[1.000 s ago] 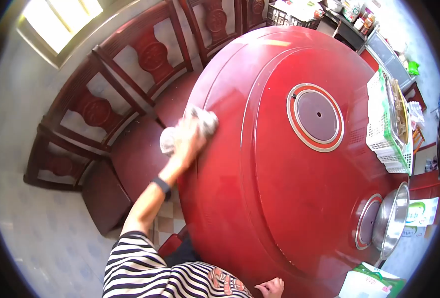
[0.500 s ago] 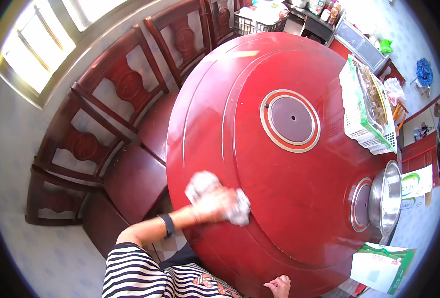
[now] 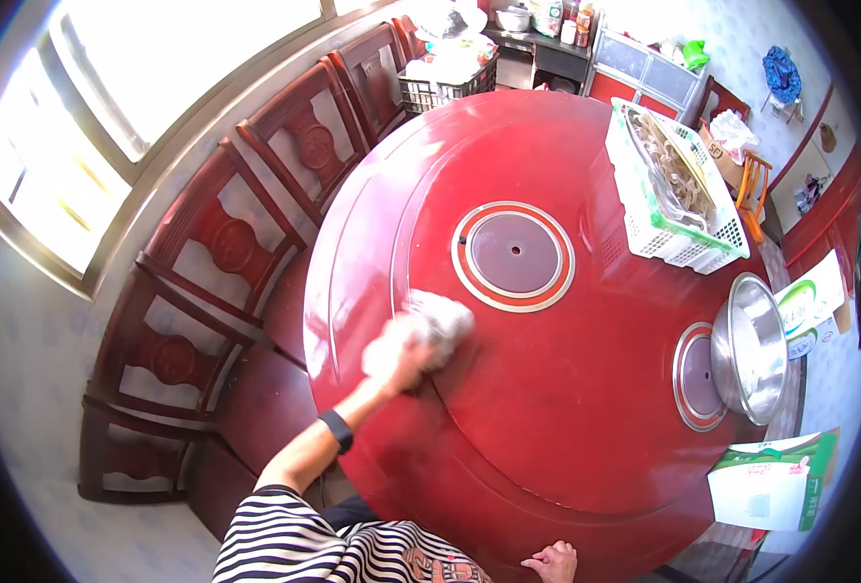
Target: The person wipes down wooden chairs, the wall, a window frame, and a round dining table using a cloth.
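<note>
My left hand [image 3: 406, 358] is closed over a light grey-white cloth [image 3: 440, 323], pressed on the red round table [image 3: 566, 389]; both are smeared by motion. The cloth shows on both sides of the hand, left of a round metal-rimmed inset [image 3: 516, 253] in the tabletop. A dark band is on that wrist. At the table's near edge rests my right hand [image 3: 554, 562], with thumb and some fingers apart and no object in it.
A white-green basket [image 3: 678, 243] with bagged items stands at the table's back right. A metal bowl [image 3: 751, 350] sits at the right edge, above a white-green bag [image 3: 760, 491]. Wooden chairs [image 3: 226, 243] line the left side. A black crate [image 3: 430, 92] is behind.
The left hand and cloth first came toward me from the table's far left edge, then moved away again, toward the round inset. The view has turned. My right hand stays at the near edge.
</note>
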### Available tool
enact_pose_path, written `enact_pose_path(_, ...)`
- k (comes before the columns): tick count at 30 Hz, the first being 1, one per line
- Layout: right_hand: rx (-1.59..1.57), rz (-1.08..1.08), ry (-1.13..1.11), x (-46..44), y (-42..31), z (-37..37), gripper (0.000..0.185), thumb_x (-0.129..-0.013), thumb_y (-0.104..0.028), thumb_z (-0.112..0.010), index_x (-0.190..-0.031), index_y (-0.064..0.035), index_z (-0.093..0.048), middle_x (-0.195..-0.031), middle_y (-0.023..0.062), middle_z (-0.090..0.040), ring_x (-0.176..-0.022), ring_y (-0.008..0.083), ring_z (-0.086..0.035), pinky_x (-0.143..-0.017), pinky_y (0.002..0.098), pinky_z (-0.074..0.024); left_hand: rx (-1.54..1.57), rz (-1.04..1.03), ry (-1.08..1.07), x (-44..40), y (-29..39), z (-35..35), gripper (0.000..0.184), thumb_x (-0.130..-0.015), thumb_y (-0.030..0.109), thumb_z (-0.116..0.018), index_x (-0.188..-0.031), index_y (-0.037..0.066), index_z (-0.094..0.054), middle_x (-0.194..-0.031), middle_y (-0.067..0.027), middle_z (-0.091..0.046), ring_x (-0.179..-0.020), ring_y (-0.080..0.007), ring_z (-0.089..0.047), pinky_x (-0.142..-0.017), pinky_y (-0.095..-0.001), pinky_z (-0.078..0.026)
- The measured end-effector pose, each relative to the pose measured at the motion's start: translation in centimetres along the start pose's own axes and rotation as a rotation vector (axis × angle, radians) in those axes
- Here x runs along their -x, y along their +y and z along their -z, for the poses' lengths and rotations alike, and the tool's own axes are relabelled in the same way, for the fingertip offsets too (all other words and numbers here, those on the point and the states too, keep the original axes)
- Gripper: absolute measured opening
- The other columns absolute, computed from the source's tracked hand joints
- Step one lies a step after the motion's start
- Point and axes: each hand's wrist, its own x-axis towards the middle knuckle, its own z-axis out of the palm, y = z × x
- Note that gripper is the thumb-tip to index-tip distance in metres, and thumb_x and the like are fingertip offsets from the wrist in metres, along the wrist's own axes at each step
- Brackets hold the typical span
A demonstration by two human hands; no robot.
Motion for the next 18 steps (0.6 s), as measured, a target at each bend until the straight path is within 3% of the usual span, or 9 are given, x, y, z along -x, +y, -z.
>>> enact_pose_path(3, -0.236, -0.248, 0.149, -3.1, -5.2, 1.6, 0.022, -0.074, -0.019, -0.073, -0.089, -0.0042, -0.065, -0.071, 0.0072, -0.056, -0.064, 0.0195, -0.056, -0.061, 0.0309, -0.0477, 0.281, -0.339, -0.214, -1.6, 7.0, 1.1, 0.050, -0.074, 0.025, -0.067, -0.119, 0.010, -0.052, -0.127, -0.0180, -0.045, -0.100, -0.0333, -0.053, -0.085, -0.0429, -0.045)
enact_pose_path(7, -0.273, -0.471, 0.589, -8.2, -5.7, -4.5, 0.021, -0.080, -0.021, -0.064, -0.072, -0.0015, -0.059, -0.063, 0.0074, -0.055, -0.053, 0.0126, -0.052, -0.050, 0.0289, -0.0426, 0.285, -0.502, -0.225, -6.4, 5.0, -0.5, 0.055, -0.073, 0.027, -0.066, -0.122, 0.009, -0.047, -0.120, -0.0187, -0.050, -0.094, -0.0340, -0.054, -0.080, -0.0432, -0.046)
enact_pose_path(8, -0.419, -0.774, 0.501, -8.5, -3.4, -7.5, 0.031, -0.082, -0.025, -0.063, -0.066, -0.0004, -0.055, -0.063, 0.0069, -0.055, -0.053, 0.0136, -0.051, -0.050, 0.0295, -0.0420, 0.335, -0.205, -0.331, -7.8, 3.2, -2.3, 0.054, -0.072, 0.022, -0.066, -0.120, 0.007, -0.047, -0.109, -0.0179, -0.053, -0.090, -0.0344, -0.054, -0.076, -0.0434, -0.045)
enact_pose_path(9, -0.387, -0.820, 0.533, -10.1, -5.3, -6.7, 0.037, -0.083, -0.029, -0.062, -0.062, -0.0003, -0.052, -0.064, 0.0078, -0.053, -0.057, 0.0156, -0.053, -0.052, 0.0320, -0.0418, 0.243, -0.240, -0.219, -10.2, 2.2, 1.0, 0.052, -0.073, 0.018, -0.064, -0.121, 0.005, -0.046, -0.102, -0.0177, -0.054, -0.090, -0.0347, -0.053, -0.076, -0.0432, -0.045)
enact_pose_path(10, -0.348, -0.841, 0.619, -11.3, -6.0, -7.1, 0.039, -0.078, -0.034, -0.068, -0.063, -0.0009, -0.052, -0.071, 0.0160, -0.053, -0.065, 0.0351, -0.053, -0.061, 0.0429, -0.0428, 0.188, -0.114, -0.243, -11.5, -1.5, -1.8, 0.054, -0.076, 0.011, -0.061, -0.126, 0.003, -0.042, -0.107, -0.0185, -0.053, -0.093, -0.0343, -0.052, -0.079, -0.0430, -0.044)
enact_pose_path(12, -0.161, -0.835, 0.788, -13.2, -8.4, -6.2, 0.045, -0.077, -0.037, -0.069, -0.061, -0.0003, -0.049, -0.069, 0.0163, -0.054, -0.064, 0.0342, -0.054, -0.060, 0.0416, -0.0435, 0.063, -0.268, 0.168, -14.6, -11.5, -7.1, 0.056, -0.082, 0.005, -0.055, -0.134, 0.005, -0.034, -0.117, -0.0159, -0.050, -0.095, -0.0284, -0.052, -0.083, -0.0407, -0.044)
enact_pose_path(13, -0.125, -0.889, 0.759, -13.1, -8.5, -6.8, 0.045, -0.076, -0.040, -0.070, -0.063, -0.0008, -0.051, -0.071, 0.0161, -0.055, -0.066, 0.0338, -0.056, -0.061, 0.0419, -0.0442, 0.413, -0.155, 0.229, -16.0, -15.5, -8.4, 0.048, -0.084, 0.005, -0.055, -0.130, 0.006, -0.040, -0.115, -0.0139, -0.051, -0.099, -0.0268, -0.051, -0.088, -0.0388, -0.043)
enact_pose_path(16, -0.127, -0.991, 0.715, -13.6, -8.1, -7.2, 0.047, -0.077, -0.048, -0.065, -0.067, -0.0030, -0.054, -0.074, 0.0156, -0.057, -0.069, 0.0348, -0.058, -0.063, 0.0440, -0.0464, 0.077, 0.009, 0.035, -19.9, -27.0, -7.5, 0.048, -0.084, 0.028, -0.059, -0.123, 0.002, -0.047, -0.122, -0.0200, -0.050, -0.110, -0.0350, -0.048, -0.091, -0.0429, -0.041)
enact_pose_path(18, -0.113, -1.004, 0.713, -13.8, -8.5, -6.9, 0.050, -0.078, -0.050, -0.063, -0.066, -0.0029, -0.054, -0.074, 0.0158, -0.057, -0.070, 0.0349, -0.058, -0.063, 0.0437, -0.0465, -0.023, 0.365, -0.004, -20.1, -26.9, -6.4, 0.052, -0.080, 0.027, -0.064, -0.119, -0.003, -0.049, -0.126, -0.0258, -0.045, -0.115, -0.0406, -0.043, -0.097, -0.0460, -0.036)
